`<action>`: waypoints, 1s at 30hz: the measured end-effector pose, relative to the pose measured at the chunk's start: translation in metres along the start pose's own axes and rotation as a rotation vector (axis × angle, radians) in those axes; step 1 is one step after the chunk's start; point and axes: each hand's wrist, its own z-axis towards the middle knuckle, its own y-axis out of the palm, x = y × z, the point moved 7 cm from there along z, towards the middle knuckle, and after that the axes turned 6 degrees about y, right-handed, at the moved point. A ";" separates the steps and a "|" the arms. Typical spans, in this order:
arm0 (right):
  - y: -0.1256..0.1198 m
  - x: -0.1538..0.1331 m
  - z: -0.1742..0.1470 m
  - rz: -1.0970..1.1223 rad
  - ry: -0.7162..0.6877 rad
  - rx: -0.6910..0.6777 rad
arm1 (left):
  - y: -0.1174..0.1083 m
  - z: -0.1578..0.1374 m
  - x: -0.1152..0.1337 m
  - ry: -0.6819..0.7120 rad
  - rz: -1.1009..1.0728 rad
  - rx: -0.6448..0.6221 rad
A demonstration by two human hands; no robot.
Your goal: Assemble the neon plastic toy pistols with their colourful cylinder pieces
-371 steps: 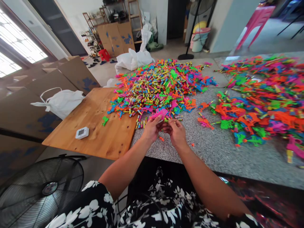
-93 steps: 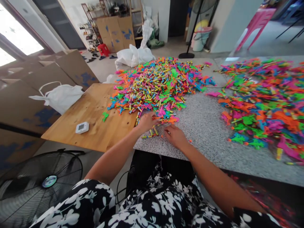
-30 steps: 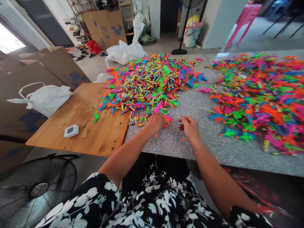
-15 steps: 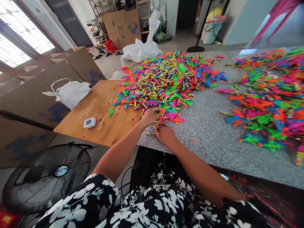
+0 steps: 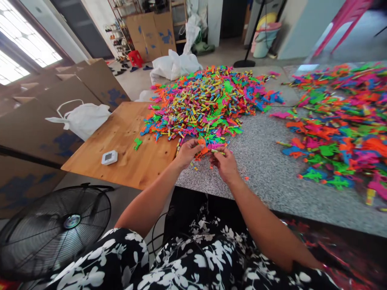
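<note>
Pinching an orange plastic toy-gun piece (image 5: 202, 146) between thumb and fingers, the left hand (image 5: 186, 154) is seen in the head view at the near edge of a large multicoloured heap of small plastic toy guns and tubes (image 5: 199, 100). Just beside it, the right hand (image 5: 227, 164) pinches a short yellow-green tube (image 5: 219, 152) between its fingertips, the tube lying roughly level and pointing towards the orange piece; whether the two touch is too small to tell. Both hands are above a bench of grey speckled stone (image 5: 260, 155).

A tiny orange bit (image 5: 246, 178) lies on the stone near the right wrist. Towards the right spreads a second, looser pile of pink, orange, green and blue toy guns (image 5: 338, 137), well apart from the hands. Left of the first heap is a light-brown wooden board (image 5: 130, 167), carrying a bright green toy gun (image 5: 137, 143) and a small white squarish device with a grey display (image 5: 109, 157). Past the board's left edge is a white plastic bag with a looped handle (image 5: 87, 121), and below it a black round fan (image 5: 57, 229).
</note>
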 end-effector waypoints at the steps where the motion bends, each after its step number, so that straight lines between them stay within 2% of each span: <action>1: 0.001 0.000 -0.001 0.040 0.002 -0.008 | 0.004 0.000 -0.001 0.005 -0.003 -0.004; 4: 0.003 0.003 -0.002 0.081 0.014 -0.026 | 0.011 -0.002 -0.003 0.003 -0.008 -0.022; 8: -0.001 0.002 -0.003 0.033 -0.005 -0.010 | 0.014 -0.003 -0.002 -0.001 0.016 -0.041; 12: -0.003 -0.005 -0.004 0.002 -0.012 -0.036 | 0.013 -0.003 0.001 0.032 0.128 -0.071; 18: -0.003 -0.013 -0.004 -0.028 0.063 -0.075 | 0.016 -0.009 0.012 0.107 0.305 -0.154; 26: -0.003 -0.023 -0.008 -0.070 0.052 -0.051 | 0.023 -0.015 0.012 0.094 0.203 -0.160; 30: -0.004 -0.023 -0.008 -0.069 0.040 -0.043 | 0.022 -0.015 0.013 0.104 0.247 -0.170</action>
